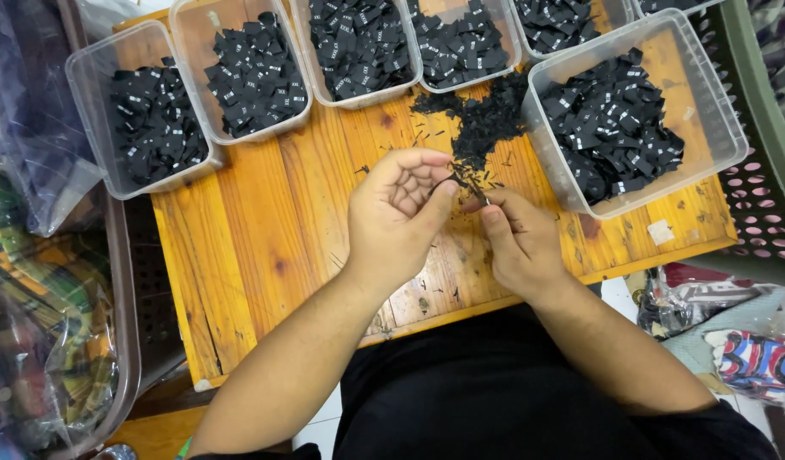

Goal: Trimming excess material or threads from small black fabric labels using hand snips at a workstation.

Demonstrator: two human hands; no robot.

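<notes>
My left hand point(401, 213) and my right hand point(516, 234) meet over a wooden table point(265, 230). Between their fingertips both pinch a small black fabric label point(461, 181) drawn from a loose pile of black labels point(486, 119) just beyond the hands. The left palm faces up with its fingers curled. The right hand lies knuckles up, thumb and forefinger on the label. Black threads and scraps are scattered on the wood around the hands.
Several clear plastic tubs of black labels point(256, 72) line the table's far edge; a larger tub point(631, 111) stands at the right. Bagged plaid fabric point(43, 324) lies left. A green plastic crate point(763, 179) stands right, printed cloth point(754, 358) below it.
</notes>
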